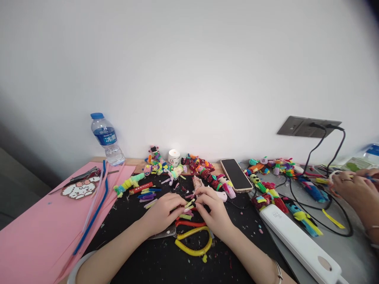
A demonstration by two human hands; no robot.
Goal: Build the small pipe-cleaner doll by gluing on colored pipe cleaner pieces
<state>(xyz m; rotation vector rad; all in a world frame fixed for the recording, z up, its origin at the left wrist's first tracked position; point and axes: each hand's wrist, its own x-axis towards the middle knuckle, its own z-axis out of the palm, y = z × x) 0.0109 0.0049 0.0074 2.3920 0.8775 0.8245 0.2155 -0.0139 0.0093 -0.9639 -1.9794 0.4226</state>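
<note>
Over the black mat, my left hand and my right hand meet at the fingertips. Both pinch a short pale yellow fuzzy piece, which looks like pipe cleaner. Just below my fingers lie scissors with red and yellow handles; part of the blade shows under my left wrist. Cut purple and blue pipe cleaner pieces sit left of my left hand. Beyond my right hand is a pink glittery bundle, partly hidden by the fingers.
Pink paper at left bears long pipe cleaners and a utility knife. A water bottle and phone stand along the back. At right are a white power bank, cables, pipe-cleaner figures and another person's hand.
</note>
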